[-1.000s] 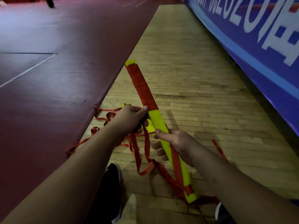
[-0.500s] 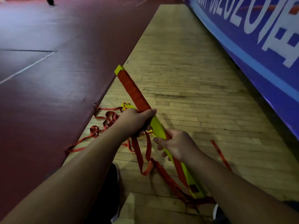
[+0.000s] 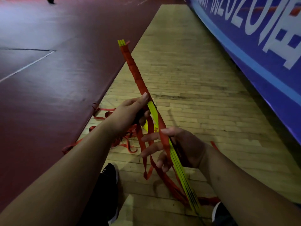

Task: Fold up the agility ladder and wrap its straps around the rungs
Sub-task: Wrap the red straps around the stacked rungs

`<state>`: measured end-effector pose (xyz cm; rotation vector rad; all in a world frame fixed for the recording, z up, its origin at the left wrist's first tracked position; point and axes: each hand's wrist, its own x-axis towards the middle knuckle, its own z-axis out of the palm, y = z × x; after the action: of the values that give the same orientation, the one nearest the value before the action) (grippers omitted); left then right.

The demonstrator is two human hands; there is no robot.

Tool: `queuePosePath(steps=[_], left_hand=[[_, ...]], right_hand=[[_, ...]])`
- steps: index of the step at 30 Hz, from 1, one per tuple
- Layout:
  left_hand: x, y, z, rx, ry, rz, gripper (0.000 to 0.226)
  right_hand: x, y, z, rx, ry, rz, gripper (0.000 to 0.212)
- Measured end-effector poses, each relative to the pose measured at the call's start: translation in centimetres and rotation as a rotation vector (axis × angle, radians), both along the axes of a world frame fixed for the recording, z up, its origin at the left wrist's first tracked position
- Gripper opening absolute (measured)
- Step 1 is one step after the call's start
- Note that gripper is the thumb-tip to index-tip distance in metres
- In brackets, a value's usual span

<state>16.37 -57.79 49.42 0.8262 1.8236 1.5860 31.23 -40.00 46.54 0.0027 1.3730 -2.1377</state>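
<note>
A stack of yellow ladder rungs [image 3: 180, 173] runs from near my right shoe up and away, seen edge-on. Its far half is wound in red strap [image 3: 135, 70], with yellow ends showing at the tip. My left hand [image 3: 130, 111] grips the stack at the lower end of the wound part, thumb on the wrap. My right hand [image 3: 177, 147] holds the bare yellow part lower down, thumb pressing a red strap [image 3: 163, 136] against it, fingers spread. Loose red strap [image 3: 114, 141] lies tangled on the floor under my left arm.
Wooden floor strip [image 3: 187, 79] runs ahead between a dark red mat [image 3: 57, 79] on the left and a blue banner wall [image 3: 252, 54] on the right. My black shoes [image 3: 107, 190] sit at the bottom of the view.
The rung stack has turned from flat-face to edge-on and its far end has risen. My right hand's fingers have spread, with a strap now running over the stack under its thumb.
</note>
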Motion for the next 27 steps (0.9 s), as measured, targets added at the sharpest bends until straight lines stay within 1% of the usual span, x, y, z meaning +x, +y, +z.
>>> queuePosePath(steps=[2,4,9,12,15,19,22,24,27], left_hand=[[0.0,0.0,-0.1,0.001,0.008,0.004,0.072],[-0.1,0.0,-0.2,-0.007,0.022,0.002,0.061],[-0.5,0.0,-0.7,-0.053,0.069,0.013,0.050],[-0.4,0.4,-1.0,-0.085,0.097,0.057,0.049],[-0.5,0.6,-1.3,-0.121,0.128,0.092,0.047],[-0.2,0.6,-1.3,-0.178,0.143,0.119,0.047],[0.0,0.8,-1.1,-0.218,0.146,0.160,0.046],[0.1,0.9,-1.0,-0.251,0.154,0.192,0.047],[0.3,1.0,-0.9,-0.345,0.234,0.242,0.049]], right_hand=[[-0.1,0.3,-0.2,-0.026,0.018,-0.015,0.056],[-0.2,0.4,-0.3,-0.021,0.021,-0.047,0.050],[-0.4,0.2,-0.5,0.030,-0.033,-0.148,0.045],[-0.5,-0.5,-0.3,0.130,-0.053,-0.213,0.039],[-0.6,-1.0,-0.2,0.218,-0.074,-0.296,0.039],[-0.7,-1.2,-0.5,0.252,-0.097,-0.372,0.038],[-0.9,-1.3,-0.9,0.326,-0.082,-0.404,0.032],[-1.0,-1.2,-1.3,0.374,-0.073,-0.430,0.031],[-1.0,-1.1,-1.9,0.476,-0.054,-0.467,0.034]])
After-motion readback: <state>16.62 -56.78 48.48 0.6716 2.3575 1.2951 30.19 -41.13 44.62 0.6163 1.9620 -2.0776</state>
